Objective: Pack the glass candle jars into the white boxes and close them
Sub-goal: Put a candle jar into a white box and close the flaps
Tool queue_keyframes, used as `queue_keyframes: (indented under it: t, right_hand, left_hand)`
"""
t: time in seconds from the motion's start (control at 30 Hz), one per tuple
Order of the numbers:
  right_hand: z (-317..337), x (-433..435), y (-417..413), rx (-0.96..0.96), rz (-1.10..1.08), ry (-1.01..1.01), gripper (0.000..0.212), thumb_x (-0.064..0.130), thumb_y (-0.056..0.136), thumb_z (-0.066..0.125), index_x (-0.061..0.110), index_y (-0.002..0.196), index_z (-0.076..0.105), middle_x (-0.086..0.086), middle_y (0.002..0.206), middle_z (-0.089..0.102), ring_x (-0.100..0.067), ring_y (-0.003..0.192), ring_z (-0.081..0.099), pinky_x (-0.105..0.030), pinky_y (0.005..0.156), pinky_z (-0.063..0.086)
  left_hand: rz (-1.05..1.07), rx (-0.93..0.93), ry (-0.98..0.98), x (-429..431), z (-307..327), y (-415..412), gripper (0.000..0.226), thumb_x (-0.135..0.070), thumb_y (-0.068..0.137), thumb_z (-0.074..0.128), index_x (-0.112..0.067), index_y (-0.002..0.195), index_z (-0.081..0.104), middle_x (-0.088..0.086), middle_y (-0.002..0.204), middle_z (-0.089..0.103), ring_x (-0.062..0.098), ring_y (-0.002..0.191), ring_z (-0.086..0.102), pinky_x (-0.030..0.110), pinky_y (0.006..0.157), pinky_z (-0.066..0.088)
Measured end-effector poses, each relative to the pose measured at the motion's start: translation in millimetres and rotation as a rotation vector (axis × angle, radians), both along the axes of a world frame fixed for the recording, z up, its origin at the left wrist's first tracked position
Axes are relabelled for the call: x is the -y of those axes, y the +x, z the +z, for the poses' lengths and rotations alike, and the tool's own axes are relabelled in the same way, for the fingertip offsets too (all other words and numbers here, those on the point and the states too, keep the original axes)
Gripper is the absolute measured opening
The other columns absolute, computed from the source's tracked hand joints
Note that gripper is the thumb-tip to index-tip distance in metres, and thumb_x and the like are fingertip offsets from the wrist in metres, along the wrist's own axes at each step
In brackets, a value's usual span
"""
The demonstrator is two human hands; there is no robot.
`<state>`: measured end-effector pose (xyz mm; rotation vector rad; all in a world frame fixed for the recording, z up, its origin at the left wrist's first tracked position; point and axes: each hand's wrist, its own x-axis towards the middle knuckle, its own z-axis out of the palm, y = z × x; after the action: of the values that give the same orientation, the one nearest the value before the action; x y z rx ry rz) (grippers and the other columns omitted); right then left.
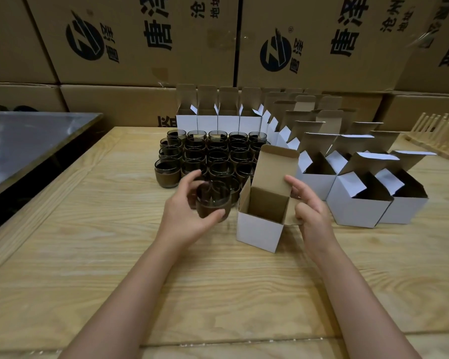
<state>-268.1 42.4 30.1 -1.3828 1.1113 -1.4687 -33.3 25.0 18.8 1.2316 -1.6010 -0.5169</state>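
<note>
A person's left hand (183, 212) closes its grip around a dark glass candle jar (213, 204), thumb at the front and fingers curled over the far rim, holding it upright just left of an open white box (258, 229) on a pale wooden surface (114, 242). Whether the jar is lifted clear of the wood cannot be told. The right hand (310, 211) steadies the box from its right side, its grip clamped on the brown side flap, the thumb on top of the flap and the fingertips reaching the edge of the raised lid. The box stands with its lid upright and its brown interior showing. Directly behind the held jar, a tight cluster of matching jars (215, 154) stands in rows. More open boxes (208, 117) line the back edge and curve round to the right, nearest ones (358, 206) tilted. A wooden rack (430, 137) lies at far right, a grey metal table (24, 143) at left, and printed cardboard cartons (140, 40) are stacked behind.
</note>
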Motion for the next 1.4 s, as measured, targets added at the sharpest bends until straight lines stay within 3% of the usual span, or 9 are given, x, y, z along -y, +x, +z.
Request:
queue_keyframes:
  t: [0.3,0.47,0.6,0.8,0.9,1.03,1.13,1.27,1.4]
  right_hand:
    - [-2,3,0,0.012,-0.005,-0.009,0.063,0.009,0.065,0.039,0.016,0.125,0.056,0.003,0.108,0.060,0.007,0.088,0.060,-0.009,0.065,0.045]
    - [-3,4,0,0.027,-0.007,-0.017,0.061,0.008,0.065,0.039,0.019,0.122,0.058,-0.001,0.108,0.061,0.003,0.084,0.060,-0.011,0.059,0.045]
    - [-2,5,0,0.035,-0.004,-0.026,0.058,0.007,0.064,0.039,0.024,0.116,0.060,-0.006,0.112,0.061,0.002,0.087,0.060,-0.010,0.057,0.043]
    - [0,5,1,0.053,0.010,-0.038,0.059,0.005,0.062,0.038,0.020,0.116,0.059,-0.003,0.110,0.062,0.004,0.090,0.061,-0.010,0.062,0.046]
    - [1,4,1,0.047,0.005,-0.038,0.057,0.006,0.062,0.039,0.025,0.112,0.059,-0.001,0.107,0.062,0.005,0.089,0.060,-0.010,0.065,0.046]
    - [0,4,0,0.031,0.008,-0.021,0.059,0.008,0.065,0.039,0.016,0.120,0.059,-0.002,0.098,0.065,0.000,0.080,0.061,-0.016,0.059,0.047]
    - [0,3,1,0.040,0.022,-0.024,0.052,0.009,0.069,0.041,0.014,0.117,0.059,0.004,0.089,0.069,-0.006,0.080,0.064,-0.023,0.059,0.052]
    - [2,2,2,0.056,0.037,-0.028,0.048,0.009,0.066,0.045,0.010,0.112,0.060,0.010,0.080,0.070,-0.003,0.076,0.065,-0.019,0.058,0.052]
    - [2,2,3,0.035,0.036,-0.024,0.050,0.008,0.066,0.044,0.011,0.114,0.059,0.011,0.083,0.069,-0.001,0.078,0.064,-0.016,0.059,0.050]
  left_hand:
    - [-0.108,-0.184,-0.234,-10,50,-10,0.042,-0.030,0.069,0.077,-0.029,0.108,0.062,-0.006,0.120,0.061,0.010,0.114,0.057,0.039,0.097,0.049]
    - [-0.306,0.001,-0.193,-12,66,-36,0.019,-0.033,0.067,0.077,-0.025,0.081,0.066,-0.007,0.131,0.052,0.009,0.119,0.053,0.033,0.098,0.046]
    - [-0.393,0.109,-0.134,-11,58,-51,0.018,-0.021,0.069,0.082,-0.018,0.078,0.067,-0.006,0.126,0.055,0.010,0.119,0.052,0.041,0.100,0.045]
    - [-0.360,0.264,-0.092,1,61,-51,0.021,-0.027,0.074,0.080,-0.033,0.079,0.060,-0.017,0.130,0.053,0.015,0.132,0.040,0.043,0.119,0.012]
    - [-0.356,0.292,-0.049,5,67,-50,0.025,-0.028,0.074,0.078,-0.040,0.078,0.057,-0.020,0.131,0.052,0.019,0.131,0.040,0.044,0.112,0.025]
    - [-0.470,-0.016,-0.032,0,72,-56,0.016,-0.022,0.073,0.077,-0.026,0.079,0.062,-0.005,0.127,0.059,0.011,0.118,0.056,0.030,0.098,0.046]
    - [-0.533,-0.133,0.013,-3,68,-63,0.015,-0.014,0.078,0.073,-0.021,0.081,0.061,0.002,0.129,0.058,0.017,0.116,0.059,0.037,0.091,0.054]
    - [-0.519,-0.014,-0.013,-5,58,-70,0.022,-0.012,0.087,0.066,-0.030,0.083,0.052,0.002,0.133,0.051,0.022,0.118,0.056,0.048,0.086,0.055]
    - [-0.460,0.233,-0.209,-6,63,-67,0.015,-0.033,0.087,0.059,-0.037,0.089,0.044,-0.011,0.134,0.043,0.013,0.112,0.052,0.036,0.089,0.050]
